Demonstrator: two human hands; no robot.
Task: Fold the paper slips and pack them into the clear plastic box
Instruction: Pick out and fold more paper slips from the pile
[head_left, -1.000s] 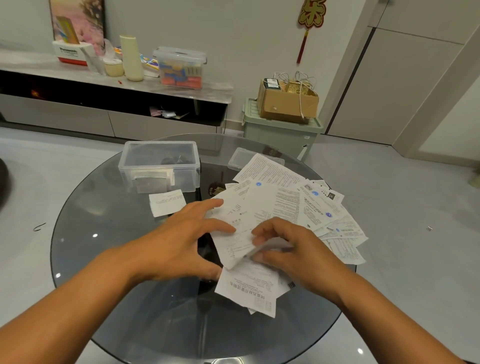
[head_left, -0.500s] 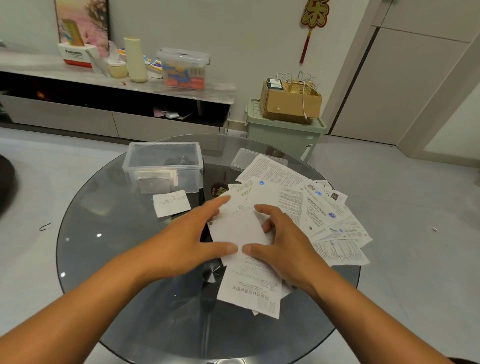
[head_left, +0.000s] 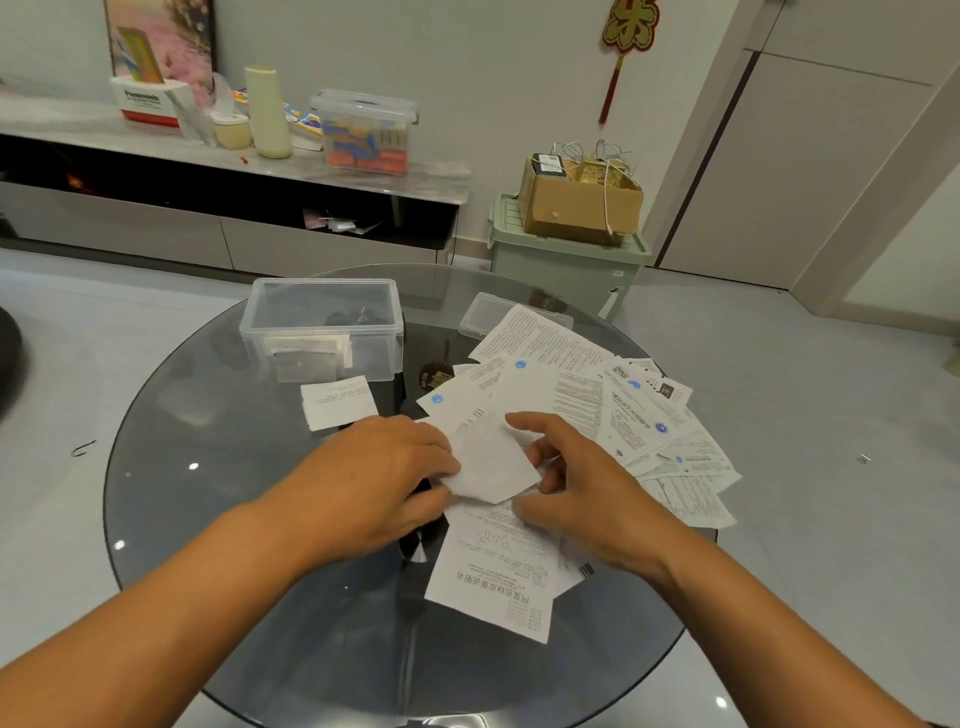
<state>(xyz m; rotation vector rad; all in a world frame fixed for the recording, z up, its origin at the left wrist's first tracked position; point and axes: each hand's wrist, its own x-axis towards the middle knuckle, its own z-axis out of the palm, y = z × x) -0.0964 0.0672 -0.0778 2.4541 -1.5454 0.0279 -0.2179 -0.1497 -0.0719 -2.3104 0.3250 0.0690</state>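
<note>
Our left hand (head_left: 384, 483) and right hand (head_left: 576, 488) together pinch one blank slip (head_left: 491, 462) mid-fold. Beyond our left hand, the clear plastic box (head_left: 322, 332) holds few; a spread of slips (head_left: 623, 415) past our right hand remains.

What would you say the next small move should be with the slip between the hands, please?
Probably press the fold flat. Both hands, left and right, pinch a partly folded slip above the loose pile, its crease not yet sharp; the open box waits behind.
</note>
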